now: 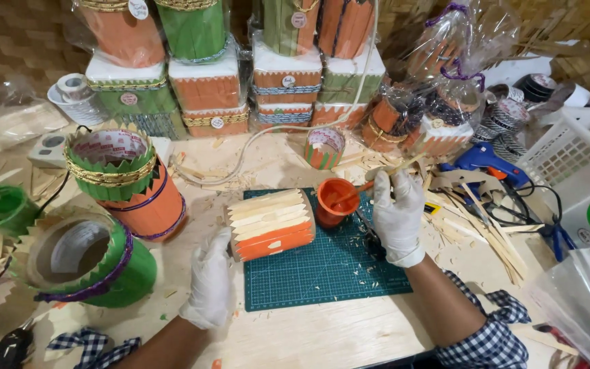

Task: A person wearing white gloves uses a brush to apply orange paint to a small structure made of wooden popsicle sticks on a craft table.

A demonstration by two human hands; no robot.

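Both hands wear white gloves. My left hand (209, 283) rests against the near end of an orange cylinder (272, 224) partly covered with pale wooden sticks, lying on its side on a green cutting mat (322, 273). My right hand (397, 212) holds a thin wooden stick (394, 171) whose lower end dips into a small orange cup (334, 200) on the mat's far edge.
Finished orange and green stick-covered tubs (128, 181) stand at left, one green tub (90, 263) on its side. Wrapped decorated boxes (240, 75) stack at the back. A blue glue gun (486, 160), loose sticks (486, 225) and a white basket (575, 164) lie at right.
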